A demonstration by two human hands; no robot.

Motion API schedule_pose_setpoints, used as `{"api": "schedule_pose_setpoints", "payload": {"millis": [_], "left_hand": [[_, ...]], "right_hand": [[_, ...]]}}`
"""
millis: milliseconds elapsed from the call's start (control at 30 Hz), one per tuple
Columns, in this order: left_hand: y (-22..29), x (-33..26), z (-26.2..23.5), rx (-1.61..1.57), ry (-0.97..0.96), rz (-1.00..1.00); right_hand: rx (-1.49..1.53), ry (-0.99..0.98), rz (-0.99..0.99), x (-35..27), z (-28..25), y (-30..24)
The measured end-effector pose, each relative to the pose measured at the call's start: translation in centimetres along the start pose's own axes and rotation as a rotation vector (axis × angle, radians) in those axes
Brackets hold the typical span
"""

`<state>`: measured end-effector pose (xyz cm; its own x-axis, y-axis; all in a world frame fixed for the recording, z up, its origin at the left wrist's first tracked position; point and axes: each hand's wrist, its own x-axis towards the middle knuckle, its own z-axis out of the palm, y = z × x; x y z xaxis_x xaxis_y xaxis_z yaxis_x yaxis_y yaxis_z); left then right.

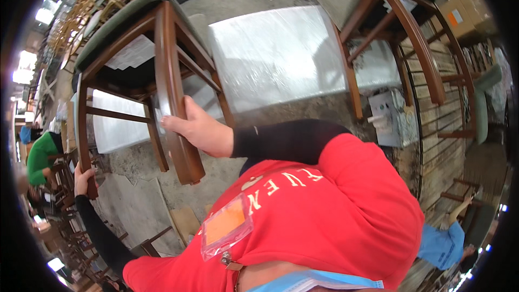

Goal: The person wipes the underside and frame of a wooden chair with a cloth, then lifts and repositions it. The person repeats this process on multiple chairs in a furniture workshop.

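Both my hands hold a dark brown wooden chair (171, 78) with a grey-green padded seat, tilted so that its legs and the underside of the seat face me. My right hand (199, 130) is closed round a thick leg, with the thumb across its face. At the far left my left hand (84, 182) grips another leg near its lower end. A pale paper sheet (131, 53) shows under the seat. Beyond the chair lies a flat surface wrapped in shiny clear plastic (275, 57).
A similar brown chair (386, 27) stands to the right, by a grey-white box (390, 119) and a slatted wooden platform (435, 140). Cardboard boxes (466, 11) are at the far right. Many chair frames (102, 0) fill the far left. People in green (43, 157) and blue (443, 244) are nearby.
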<state>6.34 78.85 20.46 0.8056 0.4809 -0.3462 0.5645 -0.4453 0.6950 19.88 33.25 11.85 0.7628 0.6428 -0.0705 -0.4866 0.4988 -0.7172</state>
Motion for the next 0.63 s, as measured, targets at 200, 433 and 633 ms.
{"api": "schedule_pose_setpoints", "payload": {"millis": [200,433,633], "left_hand": [[2.4,-6.4,5.0,-0.069,0.029,0.011],[12.9,-13.7,17.9,-0.073,-0.015,0.073],[19.4,-15.2,28.4,-0.069,-0.086,0.074]], "right_hand": [[-0.057,0.087,0.142,-4.4,-4.4,-8.8],[-0.197,0.164,0.171,-14.9,-14.4,-20.0],[-0.159,0.193,0.074,-22.7,-22.2,-25.9]]}}
